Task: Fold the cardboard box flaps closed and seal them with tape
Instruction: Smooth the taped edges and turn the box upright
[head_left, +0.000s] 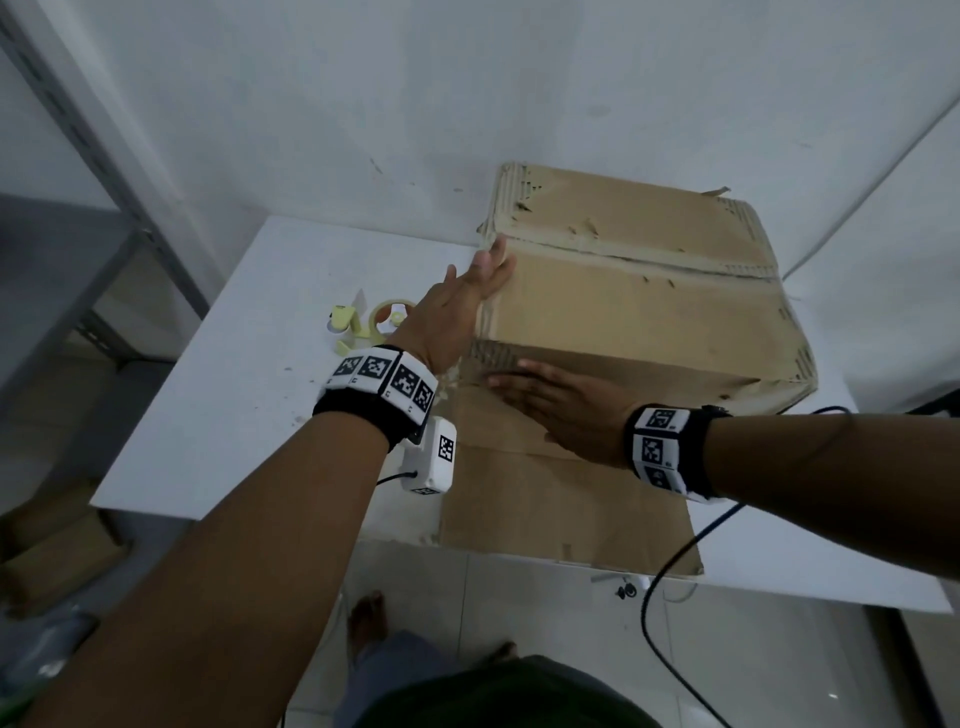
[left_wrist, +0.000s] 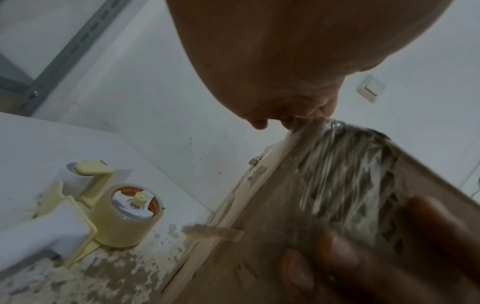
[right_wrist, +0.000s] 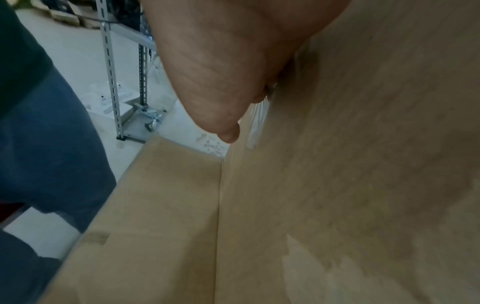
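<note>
Both hands flat on a cardboard box (head_left: 639, 306) whose top flaps lie closed on a white table (head_left: 249, 374).

The left hand (head_left: 462, 306), fingers straight and together, presses the box's left edge. The right hand (head_left: 561, 410), fingers straight, lies against the near side. A tape dispenser (left_wrist: 103, 214) stands on the table left of the box.

We've got a white table (head_left: 249, 332) pushed up against the wall. On it sits the cardboard box (head_left: 639, 312), with a flat sheet of cardboard (head_left: 545, 509) under its near side that sticks out a bit past the table's front edge. Left of the box lies a yellowish tape dispenser (head_left: 371, 322), and the tabletop near it is scuffed and patchy.
</note>
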